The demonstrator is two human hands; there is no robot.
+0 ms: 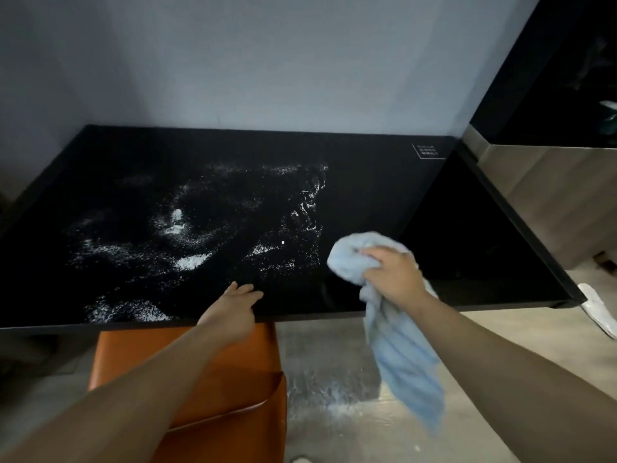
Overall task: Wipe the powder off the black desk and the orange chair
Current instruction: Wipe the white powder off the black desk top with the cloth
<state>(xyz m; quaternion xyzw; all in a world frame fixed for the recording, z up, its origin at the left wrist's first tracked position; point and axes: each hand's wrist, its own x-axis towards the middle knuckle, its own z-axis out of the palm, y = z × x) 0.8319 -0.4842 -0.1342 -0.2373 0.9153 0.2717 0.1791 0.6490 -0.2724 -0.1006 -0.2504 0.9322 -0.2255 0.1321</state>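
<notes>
Head view: left hand (233,309) rests flat on desk (384,195) front edge; right hand (394,275) at three o'clock grips bunched fuzzy cloth (400,355); powder (187,238) grainy.

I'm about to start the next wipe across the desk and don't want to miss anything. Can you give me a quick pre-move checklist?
1. Blue cloth held in right hand: ok.
2. Cloth touching the desk: cannot tell.
3. Left hand rests at the black desk front edge: ok.
4. Left hand out of the cloth's path: not ok.
5. Powder gone from the desk: not ok.
6. Orange chair free of powder: cannot tell.
</notes>
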